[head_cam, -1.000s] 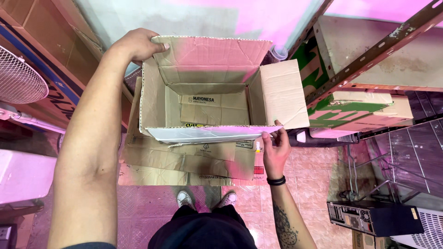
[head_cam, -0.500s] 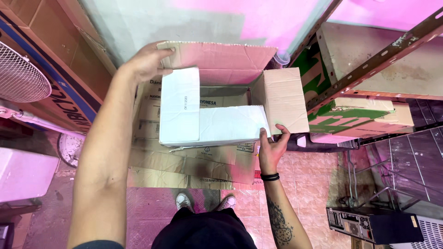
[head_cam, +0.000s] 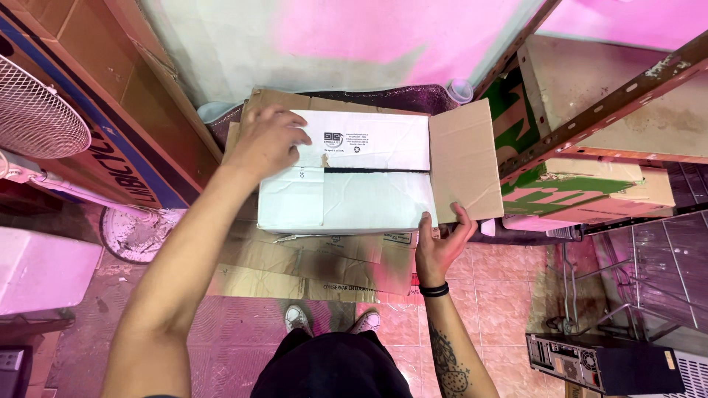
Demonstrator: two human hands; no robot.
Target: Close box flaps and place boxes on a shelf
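Observation:
A white cardboard box [head_cam: 369, 199] stands in front of me on flattened brown cardboard [head_cam: 324, 265]. Its two long white flaps are folded down, with a dark gap between them. My left hand [head_cam: 269, 140] presses flat on the box top at its left end, fingers spread over the far flap. My right hand [head_cam: 439, 243] grips the near right corner, thumb on the near flap and fingers under the brown right-hand flap [head_cam: 464, 162], which still sticks out sideways.
A metal shelf rack [head_cam: 612, 96] with green-and-white boxes [head_cam: 582, 191] stands on the right. A fan [head_cam: 37, 118] and its round base [head_cam: 136, 232] are on the left, by a brown wooden panel. A computer case [head_cam: 597, 361] lies on the tiled floor at lower right. My shoes [head_cam: 332, 320] show below.
The box was open a second ago. The far flap and the left flap have been folded down over the top, and my left hand moved from the far edge onto the closed top.

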